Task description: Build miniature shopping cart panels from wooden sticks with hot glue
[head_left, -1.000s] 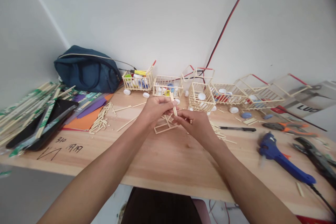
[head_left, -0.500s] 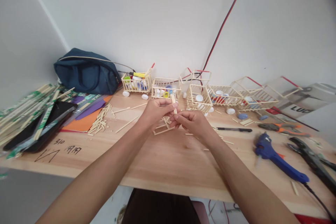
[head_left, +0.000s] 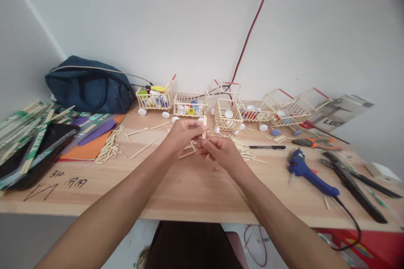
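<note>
My left hand [head_left: 183,135] is closed, its thumb and fingers pinching short wooden sticks [head_left: 205,123] that stand upright above the table. My right hand [head_left: 220,151] is also closed, with thumb and fingertips pressed around the lower ends of the same sticks. Just how the fingers grip there is partly hidden. A small frame of wooden sticks [head_left: 187,154] shows below my left hand, mostly covered by it. Cut sticks [head_left: 241,147] lie in a loose pile right of my right hand, next to a black pen [head_left: 267,147].
Several stick-built miniature shopping carts [head_left: 229,119] with bottle-cap wheels line the wall. On the right lie a blue glue gun [head_left: 311,173], orange-handled pliers [head_left: 315,144] and a black-handled tool [head_left: 353,187]. Leftward are a blue bag [head_left: 90,86], bagged sticks [head_left: 34,147] and more cut sticks [head_left: 109,145].
The view has turned to the right, so the table's contents sit farther left. Both hands keep hold of the sticks, and more of the pile beside my right hand shows.
</note>
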Demonstrator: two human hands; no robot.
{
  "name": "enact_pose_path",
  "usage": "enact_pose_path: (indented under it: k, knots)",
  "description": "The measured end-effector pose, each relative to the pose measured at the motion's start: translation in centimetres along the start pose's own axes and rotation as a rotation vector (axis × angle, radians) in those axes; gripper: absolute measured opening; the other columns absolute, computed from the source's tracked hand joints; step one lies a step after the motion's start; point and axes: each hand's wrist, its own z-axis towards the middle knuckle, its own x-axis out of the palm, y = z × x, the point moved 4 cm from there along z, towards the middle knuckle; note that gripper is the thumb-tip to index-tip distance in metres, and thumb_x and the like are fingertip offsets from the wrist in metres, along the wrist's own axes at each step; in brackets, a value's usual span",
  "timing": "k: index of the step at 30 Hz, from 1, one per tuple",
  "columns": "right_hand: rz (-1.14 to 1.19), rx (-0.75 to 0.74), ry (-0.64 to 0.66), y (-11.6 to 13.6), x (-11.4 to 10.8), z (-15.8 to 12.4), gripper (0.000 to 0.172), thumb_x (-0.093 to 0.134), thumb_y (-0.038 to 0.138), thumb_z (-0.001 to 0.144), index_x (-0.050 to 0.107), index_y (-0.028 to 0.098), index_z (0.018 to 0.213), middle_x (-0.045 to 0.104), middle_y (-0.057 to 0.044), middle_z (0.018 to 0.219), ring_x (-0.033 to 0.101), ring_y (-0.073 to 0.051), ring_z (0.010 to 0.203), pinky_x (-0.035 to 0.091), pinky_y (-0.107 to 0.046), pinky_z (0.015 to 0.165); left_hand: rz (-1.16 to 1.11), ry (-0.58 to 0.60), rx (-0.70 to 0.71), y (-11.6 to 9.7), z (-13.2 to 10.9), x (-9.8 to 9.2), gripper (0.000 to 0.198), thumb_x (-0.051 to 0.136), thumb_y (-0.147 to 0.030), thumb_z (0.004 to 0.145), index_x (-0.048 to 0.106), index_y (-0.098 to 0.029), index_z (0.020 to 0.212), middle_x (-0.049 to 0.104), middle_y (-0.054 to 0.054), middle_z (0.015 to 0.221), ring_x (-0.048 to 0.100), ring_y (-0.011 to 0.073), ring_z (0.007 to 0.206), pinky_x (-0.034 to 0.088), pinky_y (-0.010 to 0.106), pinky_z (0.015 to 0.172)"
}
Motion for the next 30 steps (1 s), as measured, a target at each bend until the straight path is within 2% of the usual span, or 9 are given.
enact_pose_path:
  k: [5, 10, 12, 15, 20, 24, 27, 30]
  knots:
    - [-0.005, 0.029, -0.035, -0.7, -0.2, -1.9, 0.036, 0.055, 0.050, 0.083, 0.068, 0.017, 0.077, 0.073, -0.005, 0.072, 0.064, -0.013, 0.058, 0.047, -0.024, 0.052, -0.005, 0.067, -0.079, 1.1, -0.1, 0.9, 0.033, 0.084, -0.037, 0.055, 0.068, -0.009, 0.064, 0.063, 0.002, 0.061, 0.048, 0.0065, 0.052, 0.037, 0.021, 0.054]
    - [-0.160, -0.032, 0.022, -1.1, -0.7, -4.6, 0.031, 0.052, 0.040, 0.087, 0.069, 0.018, 0.073, 0.072, -0.003, 0.069, 0.065, -0.013, 0.061, 0.050, -0.024, 0.061, -0.024, 0.127, -0.087, 1.4, -0.2, 1.5, 0.033, 0.087, -0.034, 0.051, 0.070, -0.009, 0.065, 0.063, 0.004, 0.061, 0.047, 0.0057, 0.053, 0.035, 0.020, 0.053]
    - [-0.243, -0.042, 0.002, -1.1, -1.5, -6.3, 0.030, 0.052, 0.039, 0.088, 0.071, 0.019, 0.076, 0.073, -0.003, 0.071, 0.066, -0.014, 0.065, 0.050, -0.024, 0.064, -0.042, 0.150, -0.078, 1.6, -0.1, 1.4, 0.033, 0.087, -0.034, 0.052, 0.071, -0.009, 0.066, 0.065, 0.005, 0.063, 0.046, 0.0055, 0.054, 0.035, 0.020, 0.053]
    - [-0.333, -0.005, -0.100, -1.2, -3.7, -9.2, 0.032, 0.051, 0.043, 0.090, 0.072, 0.019, 0.082, 0.073, -0.002, 0.073, 0.066, -0.014, 0.067, 0.050, -0.025, 0.067, -0.058, 0.153, -0.087, 1.8, 0.1, 1.3, 0.035, 0.087, -0.035, 0.051, 0.072, -0.009, 0.068, 0.067, 0.006, 0.067, 0.046, 0.0052, 0.053, 0.036, 0.020, 0.053]
    - [-0.454, 0.080, -0.311, -1.6, -9.0, -14.8, 0.039, 0.050, 0.051, 0.088, 0.070, 0.019, 0.081, 0.073, -0.003, 0.073, 0.067, -0.017, 0.067, 0.051, -0.027, 0.067, -0.040, 0.130, -0.127, 1.9, 0.0, 1.9, 0.041, 0.089, -0.041, 0.048, 0.073, -0.010, 0.070, 0.069, 0.006, 0.067, 0.053, 0.0079, 0.057, 0.040, 0.021, 0.057]
    - [-0.651, 0.159, -0.584, -1.5, -14.8, -19.3, 0.041, 0.051, 0.057, 0.082, 0.070, 0.022, 0.075, 0.071, -0.004, 0.067, 0.066, -0.021, 0.066, 0.051, -0.032, 0.066, 0.013, 0.155, -0.117, 1.8, -0.3, 2.6, 0.041, 0.089, -0.042, 0.048, 0.073, -0.012, 0.071, 0.070, 0.007, 0.069, 0.062, 0.0131, 0.066, 0.044, 0.024, 0.061]
    - [-0.873, 0.286, -0.745, -1.8, -19.9, -21.9, 0.041, 0.046, 0.059, 0.082, 0.070, 0.025, 0.077, 0.073, -0.004, 0.077, 0.068, -0.026, 0.074, 0.050, -0.036, 0.068, 0.029, 0.165, -0.091, 1.7, -0.3, 2.8, 0.040, 0.088, -0.042, 0.050, 0.073, -0.011, 0.072, 0.070, 0.007, 0.070, 0.062, 0.0136, 0.066, 0.045, 0.025, 0.062]
    - [-1.081, 0.352, -0.828, -2.9, -25.3, -23.0, 0.041, 0.047, 0.056, 0.082, 0.070, 0.025, 0.098, 0.073, -0.008, 0.097, 0.067, -0.030, 0.088, 0.050, -0.040, 0.077, 0.007, 0.153, -0.097, 1.8, -0.1, 2.7, 0.041, 0.089, -0.040, 0.050, 0.072, -0.011, 0.073, 0.070, 0.006, 0.072, 0.064, 0.0137, 0.068, 0.048, 0.026, 0.066]
